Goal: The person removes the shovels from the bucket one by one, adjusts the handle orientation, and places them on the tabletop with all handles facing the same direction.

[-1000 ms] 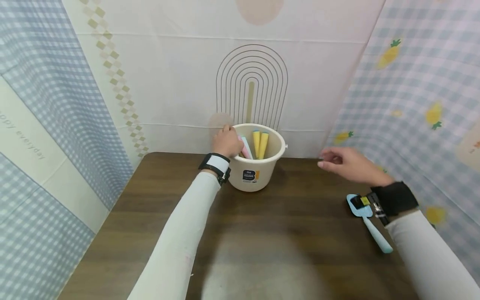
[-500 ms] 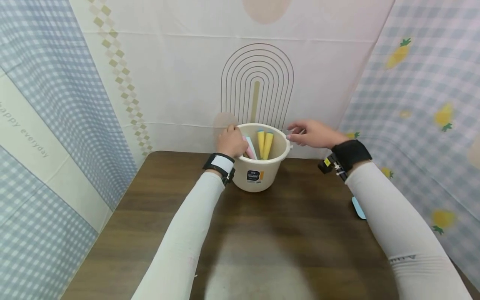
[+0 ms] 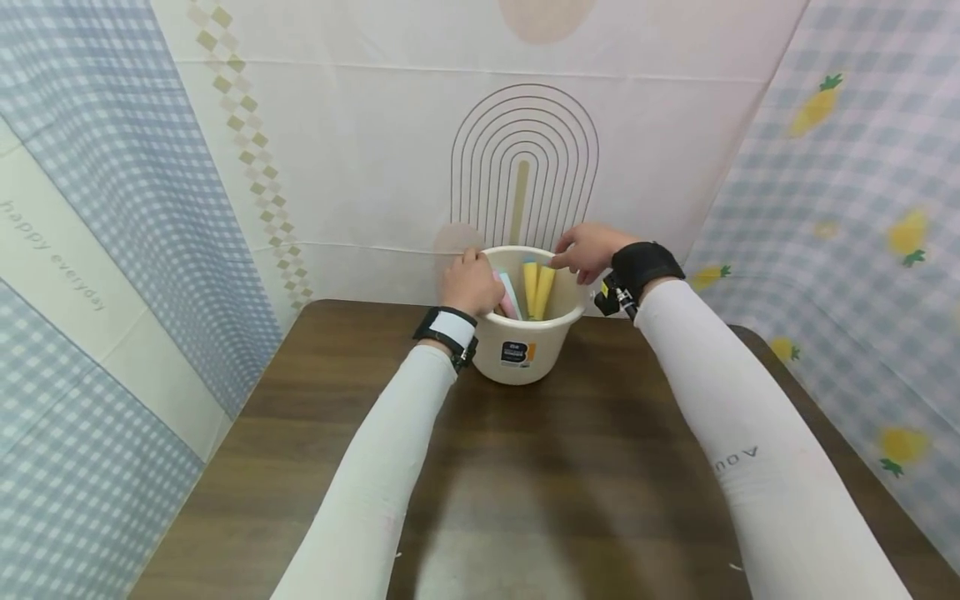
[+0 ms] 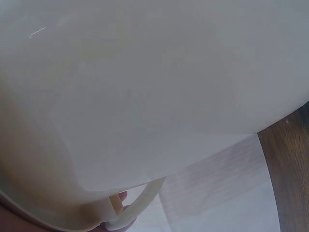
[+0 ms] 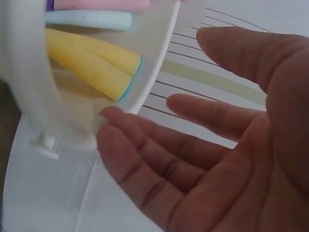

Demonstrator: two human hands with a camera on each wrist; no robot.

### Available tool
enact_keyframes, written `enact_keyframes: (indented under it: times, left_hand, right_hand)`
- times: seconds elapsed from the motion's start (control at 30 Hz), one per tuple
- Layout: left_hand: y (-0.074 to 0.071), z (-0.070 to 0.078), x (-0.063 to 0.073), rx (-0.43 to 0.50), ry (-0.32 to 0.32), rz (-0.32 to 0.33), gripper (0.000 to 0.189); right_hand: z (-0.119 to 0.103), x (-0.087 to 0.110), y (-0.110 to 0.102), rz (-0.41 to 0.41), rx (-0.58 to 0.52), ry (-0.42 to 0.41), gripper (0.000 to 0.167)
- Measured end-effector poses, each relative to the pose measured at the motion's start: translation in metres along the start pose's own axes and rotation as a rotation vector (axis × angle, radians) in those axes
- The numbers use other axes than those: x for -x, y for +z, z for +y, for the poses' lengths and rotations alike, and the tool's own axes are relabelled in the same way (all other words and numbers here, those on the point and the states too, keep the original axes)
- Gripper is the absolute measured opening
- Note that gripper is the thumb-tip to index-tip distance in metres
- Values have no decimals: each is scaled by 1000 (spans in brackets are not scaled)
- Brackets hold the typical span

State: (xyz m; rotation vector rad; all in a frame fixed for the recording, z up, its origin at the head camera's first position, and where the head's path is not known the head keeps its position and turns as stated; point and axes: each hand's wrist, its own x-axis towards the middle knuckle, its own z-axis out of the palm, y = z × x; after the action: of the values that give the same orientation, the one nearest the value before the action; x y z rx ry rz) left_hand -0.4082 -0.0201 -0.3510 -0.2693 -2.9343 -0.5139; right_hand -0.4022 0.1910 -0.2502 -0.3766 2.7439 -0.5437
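- Right hand (image 3: 588, 250) is now reaching the bucket (image 3: 551, 346), its fingers hovering at the right rim near the yellow handles (image 3: 543, 292), after crossing from the table's (image 3: 337, 375) right side.
- Right sleeve (image 3: 750, 467) is now covering the spot where the light-blue shovel was showing.

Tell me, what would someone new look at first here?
Probably the big cream bucket at the back of the brown table, with the left hand at its left rim and the right hand at its right. Then the bright yellow sticks poking up inside it, beside a pale blue one and a pink one.
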Motion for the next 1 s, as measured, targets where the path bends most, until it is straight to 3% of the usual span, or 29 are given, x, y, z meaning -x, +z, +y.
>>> enact_keyframes:
  times: [0.17, 0.3, 0.4, 0.57, 0.83, 1.0]
  left_hand:
    - [1, 3, 2, -10, 6, -1, 61]
    - [0, 4, 3, -4, 7, 0, 60]
    - [1, 4, 3, 0, 4, -7, 61]
    - [1, 3, 4, 12, -4, -10, 61]
    - [0, 3, 6, 3, 3, -12, 61]
    - [1, 1, 6, -5, 5, 4, 60]
  right_hand:
    - [-4, -9, 2, -63, -10, 73, 48]
    - [-5, -24, 4, -101, 81, 127, 54]
    - [-5, -38, 5, -109, 154, 187, 60]
    - [-10, -47, 8, -81, 130, 284, 65]
    - [-28, -32, 15, -72, 138, 287, 58]
    - [-21, -48, 24, -25, 129, 250, 45]
